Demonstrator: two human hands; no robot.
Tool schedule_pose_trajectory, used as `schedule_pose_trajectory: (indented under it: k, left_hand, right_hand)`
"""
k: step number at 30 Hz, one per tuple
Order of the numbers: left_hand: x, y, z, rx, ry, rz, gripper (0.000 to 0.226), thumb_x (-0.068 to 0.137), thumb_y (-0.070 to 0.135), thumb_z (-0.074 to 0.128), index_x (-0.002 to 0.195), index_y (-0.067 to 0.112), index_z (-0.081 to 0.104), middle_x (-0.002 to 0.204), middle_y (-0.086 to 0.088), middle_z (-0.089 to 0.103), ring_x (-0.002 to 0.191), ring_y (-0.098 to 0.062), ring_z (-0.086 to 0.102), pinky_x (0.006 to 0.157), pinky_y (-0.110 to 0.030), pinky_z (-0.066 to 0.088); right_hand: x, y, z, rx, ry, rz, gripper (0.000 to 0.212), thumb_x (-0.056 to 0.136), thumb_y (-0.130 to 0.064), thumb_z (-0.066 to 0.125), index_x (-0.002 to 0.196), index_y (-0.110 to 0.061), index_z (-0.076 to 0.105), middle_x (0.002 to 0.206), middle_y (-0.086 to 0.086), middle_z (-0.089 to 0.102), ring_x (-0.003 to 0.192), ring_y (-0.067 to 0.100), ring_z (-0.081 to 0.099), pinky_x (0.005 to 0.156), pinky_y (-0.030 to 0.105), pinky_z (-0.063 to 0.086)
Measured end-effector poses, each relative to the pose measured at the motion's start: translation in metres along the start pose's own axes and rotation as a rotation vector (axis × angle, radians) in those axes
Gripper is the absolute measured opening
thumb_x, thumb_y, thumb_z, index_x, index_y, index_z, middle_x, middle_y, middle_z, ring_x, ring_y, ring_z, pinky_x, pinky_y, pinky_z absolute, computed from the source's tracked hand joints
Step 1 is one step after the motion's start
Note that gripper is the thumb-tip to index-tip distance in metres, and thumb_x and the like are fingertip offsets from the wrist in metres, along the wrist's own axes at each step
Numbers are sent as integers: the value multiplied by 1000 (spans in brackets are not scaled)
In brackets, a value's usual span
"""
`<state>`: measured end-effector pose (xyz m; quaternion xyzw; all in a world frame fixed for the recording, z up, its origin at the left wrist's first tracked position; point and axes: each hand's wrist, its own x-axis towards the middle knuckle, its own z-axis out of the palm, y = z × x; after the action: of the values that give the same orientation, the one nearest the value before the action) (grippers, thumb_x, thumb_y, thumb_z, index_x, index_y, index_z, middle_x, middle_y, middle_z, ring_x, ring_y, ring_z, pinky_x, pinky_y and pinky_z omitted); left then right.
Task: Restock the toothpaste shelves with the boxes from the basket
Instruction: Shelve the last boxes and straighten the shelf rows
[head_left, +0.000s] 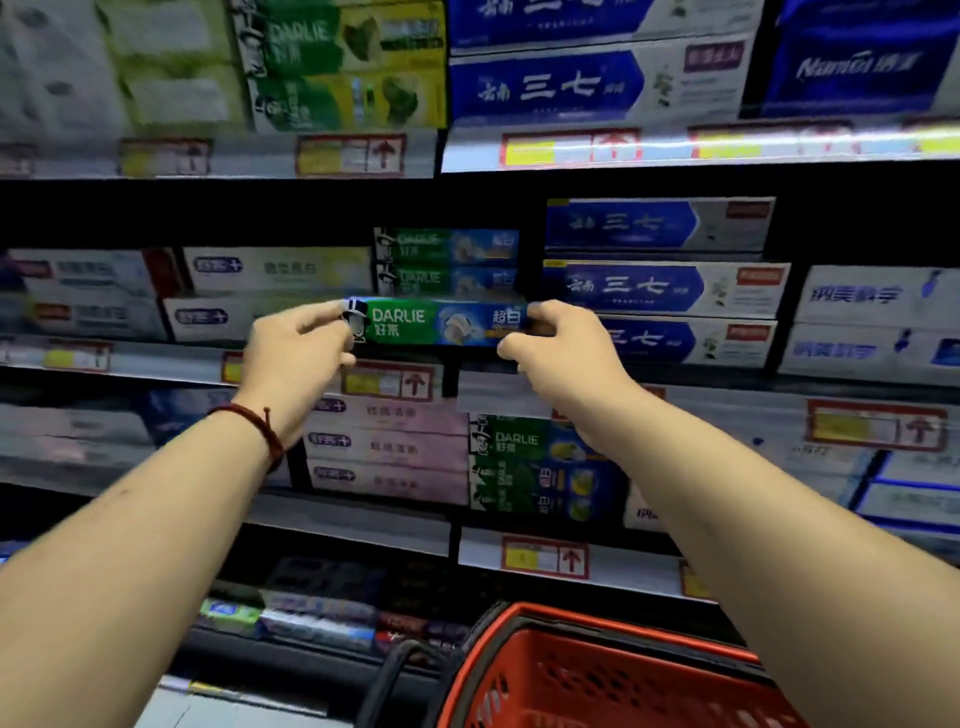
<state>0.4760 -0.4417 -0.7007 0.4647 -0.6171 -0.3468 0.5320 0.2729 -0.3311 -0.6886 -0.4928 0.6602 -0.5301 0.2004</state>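
Basket (597, 675) low | left hand (296, 353), right hand (566, 348) — each pinching Darlie box (441, 322) ends

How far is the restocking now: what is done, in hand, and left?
Done: two matching boxes sit stacked on the shelf. In hand: left hand and right hand hold one Darlie box by its ends before that stack. Left: placing it; the red basket shows no boxes where visible.

Left fingers (318, 318), right fingers (551, 313) apparently pinching.
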Motion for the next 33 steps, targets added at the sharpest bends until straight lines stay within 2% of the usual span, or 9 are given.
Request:
schedule_pose_trajectory:
  k: [2,5,9,10,12,15,22,26,33]
  left_hand:
    - [10,-3,1,-23,-78,-105,44,94,5,56,136,15,64,112,-5,72,72,-19,72,53,-25,51]
    - [17,-2,7,-6,-169,-177,44,94,1,54,136,12,59,119,-9,65,67,-23,69,44,-26,45]
    - [28,1,21,117,-265,-206,16,100,5,53,89,17,54,115,-10,59,67,-27,68,50,-30,42]
    - [32,1,23,133,-284,-207,6,101,7,53,102,11,57,118,-12,59,64,-25,69,46,-29,43]
    - [39,0,27,156,-303,-229,43,102,10,53,143,1,43,125,-14,57,64,-23,69,39,-25,45]
    - [41,0,26,204,-344,-255,67,100,9,57,158,6,23,137,-15,52,94,-30,67,45,-29,57]
    - [4,10,12,475,-238,44,62,95,22,63,153,19,44,122,-8,69,97,-25,73,89,-43,61]
    - [-39,23,12,643,-359,183,58,94,38,69,147,26,50,143,-3,59,120,-23,60,99,-32,48]
    - [-122,15,54,626,-532,290,59,91,42,73,143,23,52,145,2,57,133,-17,52,108,-30,41]
  right_hand:
    - [11,2,9,2,-22,83,69,95,-15,61,157,-12,32,94,-7,58,83,21,67,73,44,59]
    - [21,7,16,8,-41,161,73,95,-9,60,159,-9,24,96,2,59,73,23,64,57,34,53]
    - [29,9,16,-54,-34,192,67,94,-12,60,154,-8,31,103,9,64,62,23,71,42,26,44]
    - [31,9,15,-60,-51,201,63,94,-13,60,151,-7,33,108,12,66,60,22,72,40,25,42]
    - [35,9,13,-71,-92,222,51,95,-15,60,140,-5,39,109,16,69,50,18,70,35,20,37]
    - [35,7,10,-77,-134,242,39,95,-14,62,126,-7,40,98,18,73,47,18,68,34,18,37]
    - [12,6,-7,-99,-119,87,71,94,-14,64,156,-10,28,132,10,55,91,28,73,72,38,63]
    - [-21,2,-33,-377,-97,-131,68,96,-32,67,154,-19,35,155,2,43,109,17,55,86,29,47]
    - [-91,46,-76,-529,-181,-155,72,91,-42,72,151,-22,38,153,2,45,135,23,48,105,34,43]
